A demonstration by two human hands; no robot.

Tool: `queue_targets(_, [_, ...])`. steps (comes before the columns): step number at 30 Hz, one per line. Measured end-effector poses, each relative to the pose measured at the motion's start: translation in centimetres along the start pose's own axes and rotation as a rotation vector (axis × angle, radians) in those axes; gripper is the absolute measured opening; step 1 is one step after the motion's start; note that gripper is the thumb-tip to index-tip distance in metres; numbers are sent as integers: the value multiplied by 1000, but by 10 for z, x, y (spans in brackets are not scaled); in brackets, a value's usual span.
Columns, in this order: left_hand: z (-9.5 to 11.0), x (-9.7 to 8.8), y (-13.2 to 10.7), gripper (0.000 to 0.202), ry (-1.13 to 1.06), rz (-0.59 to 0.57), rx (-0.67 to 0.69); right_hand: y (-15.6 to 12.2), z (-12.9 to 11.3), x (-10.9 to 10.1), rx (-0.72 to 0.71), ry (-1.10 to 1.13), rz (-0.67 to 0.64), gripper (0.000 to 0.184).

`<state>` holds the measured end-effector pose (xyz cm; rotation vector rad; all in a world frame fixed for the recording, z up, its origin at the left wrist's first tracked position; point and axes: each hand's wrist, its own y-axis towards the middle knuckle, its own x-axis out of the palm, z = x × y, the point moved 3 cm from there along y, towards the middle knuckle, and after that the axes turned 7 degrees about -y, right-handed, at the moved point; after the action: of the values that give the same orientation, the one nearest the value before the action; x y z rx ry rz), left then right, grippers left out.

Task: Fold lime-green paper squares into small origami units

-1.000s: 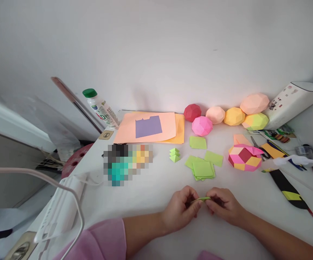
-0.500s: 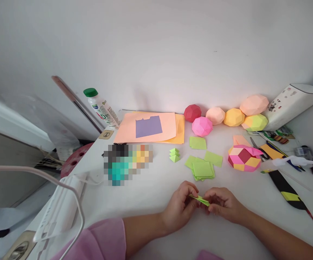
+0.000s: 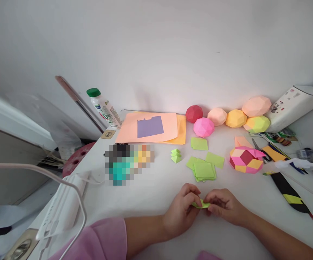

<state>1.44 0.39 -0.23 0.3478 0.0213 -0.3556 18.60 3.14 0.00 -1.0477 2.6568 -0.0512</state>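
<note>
A small folded piece of green paper [image 3: 204, 206] is pinched between both hands, low over the white table. My left hand [image 3: 185, 209] grips its left end, with the fingertips covering part of it. The right end sits between the thumb and fingers of my right hand [image 3: 225, 206]. Just beyond the hands lies a stack of square green papers [image 3: 204, 170], with further loose green sheets [image 3: 199, 143] behind. A stack of folded green pieces [image 3: 176, 156] rests to the left of those sheets.
Faceted paper balls [image 3: 203, 127] line the wall. An open-sided paper ball [image 3: 246, 160], scissors [image 3: 261, 150] and a black-and-yellow cutter [image 3: 290, 193] lie to the right. Peach paper [image 3: 129, 126] and a bottle [image 3: 104, 110] are at the back left; a power strip [image 3: 61, 207] and cable are nearer.
Fingers of my left hand have shifted over the green paper, which now tilts to show more of its flat face. The whole view has moved slightly.
</note>
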Motion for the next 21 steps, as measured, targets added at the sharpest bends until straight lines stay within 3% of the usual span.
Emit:
queue_targets(11, [4,0,1,17,34,6,5,1,-4,0,16,-69,-20,28])
queue_targets(21, [3,0,1,17,89,-22,20,1,-4,4,131,-64,127,33])
